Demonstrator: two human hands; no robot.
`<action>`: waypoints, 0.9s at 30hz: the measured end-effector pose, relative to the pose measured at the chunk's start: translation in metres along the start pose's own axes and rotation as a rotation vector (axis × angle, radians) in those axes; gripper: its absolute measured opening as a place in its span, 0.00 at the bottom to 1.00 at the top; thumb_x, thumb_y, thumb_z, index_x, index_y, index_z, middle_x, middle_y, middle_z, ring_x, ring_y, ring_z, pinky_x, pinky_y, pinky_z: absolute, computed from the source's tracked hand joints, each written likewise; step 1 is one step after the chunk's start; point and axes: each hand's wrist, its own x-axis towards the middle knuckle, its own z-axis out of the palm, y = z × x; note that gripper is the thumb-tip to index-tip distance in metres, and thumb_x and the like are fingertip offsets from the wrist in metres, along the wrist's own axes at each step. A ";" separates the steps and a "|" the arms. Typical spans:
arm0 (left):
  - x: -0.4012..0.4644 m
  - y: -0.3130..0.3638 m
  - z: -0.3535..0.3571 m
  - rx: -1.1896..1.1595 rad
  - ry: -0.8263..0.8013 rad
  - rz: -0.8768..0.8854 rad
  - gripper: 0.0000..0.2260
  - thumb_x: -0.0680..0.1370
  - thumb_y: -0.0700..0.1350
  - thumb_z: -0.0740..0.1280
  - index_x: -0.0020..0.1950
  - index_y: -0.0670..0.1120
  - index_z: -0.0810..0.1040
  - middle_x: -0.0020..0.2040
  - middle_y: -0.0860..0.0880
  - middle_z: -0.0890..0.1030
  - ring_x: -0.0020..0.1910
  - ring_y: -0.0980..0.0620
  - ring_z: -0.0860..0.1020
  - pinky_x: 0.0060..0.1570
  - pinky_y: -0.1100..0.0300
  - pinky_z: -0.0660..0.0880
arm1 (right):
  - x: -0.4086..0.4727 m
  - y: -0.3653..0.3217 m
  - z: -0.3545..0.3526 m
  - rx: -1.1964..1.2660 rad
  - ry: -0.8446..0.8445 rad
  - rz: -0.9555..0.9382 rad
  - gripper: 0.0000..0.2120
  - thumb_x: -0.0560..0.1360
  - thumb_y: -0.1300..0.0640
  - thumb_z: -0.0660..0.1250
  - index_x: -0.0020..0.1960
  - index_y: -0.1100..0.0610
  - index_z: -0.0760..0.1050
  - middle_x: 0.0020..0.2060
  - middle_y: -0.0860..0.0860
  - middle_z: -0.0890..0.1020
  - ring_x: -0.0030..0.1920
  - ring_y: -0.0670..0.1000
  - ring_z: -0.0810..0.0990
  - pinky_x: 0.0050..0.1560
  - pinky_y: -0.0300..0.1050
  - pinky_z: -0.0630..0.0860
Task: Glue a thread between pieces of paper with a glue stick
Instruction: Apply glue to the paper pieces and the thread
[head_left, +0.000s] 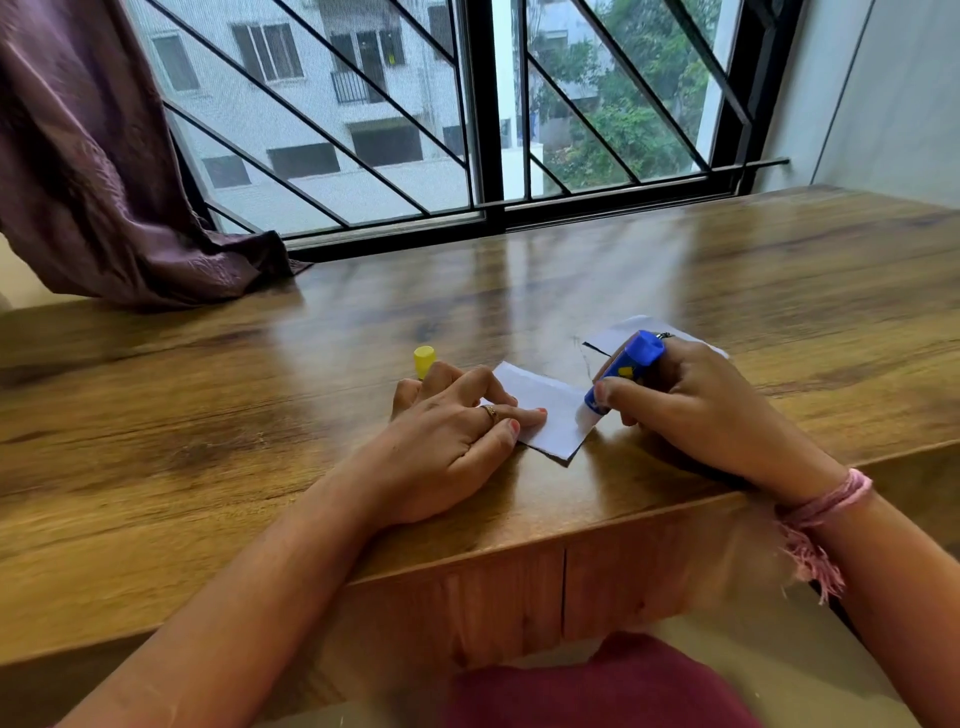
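Two hands are working on a brown wooden table (208, 415). The right hand (696, 405) is gripping a blue glue stick (626, 371), and its white tip is touching a small white paper piece (550, 410). The left hand (447, 441) is lying flat, its straight fingers pressing that paper down. Another white paper piece (618, 332) is lying just behind, with a thin dark thread (584, 358) beside it. A yellow cap (424, 359) is standing near the left hand.

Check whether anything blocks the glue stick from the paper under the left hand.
Nothing visible does. The right hand holds the glue stick with its white tip already at the paper near its right edge, while the left hand presses the paper's left side, away from the tip.
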 end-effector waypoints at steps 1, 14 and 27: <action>0.000 0.000 0.000 -0.001 0.000 -0.001 0.22 0.77 0.57 0.45 0.67 0.64 0.70 0.60 0.59 0.70 0.64 0.59 0.60 0.53 0.59 0.50 | 0.000 0.000 0.000 -0.002 0.009 0.004 0.04 0.70 0.56 0.70 0.38 0.54 0.80 0.32 0.60 0.80 0.30 0.50 0.74 0.34 0.43 0.70; 0.000 0.001 -0.001 0.009 -0.006 0.000 0.23 0.77 0.57 0.45 0.67 0.63 0.70 0.59 0.60 0.69 0.62 0.62 0.59 0.53 0.60 0.50 | -0.005 -0.011 0.002 -0.041 -0.193 -0.140 0.04 0.73 0.57 0.69 0.40 0.51 0.81 0.40 0.54 0.82 0.33 0.45 0.74 0.35 0.35 0.68; -0.002 0.005 -0.002 0.013 -0.007 -0.027 0.23 0.77 0.57 0.45 0.67 0.65 0.70 0.59 0.60 0.69 0.62 0.59 0.59 0.58 0.56 0.52 | -0.003 -0.004 0.003 -0.063 -0.084 -0.123 0.05 0.67 0.49 0.66 0.37 0.47 0.80 0.31 0.50 0.75 0.31 0.45 0.72 0.34 0.36 0.67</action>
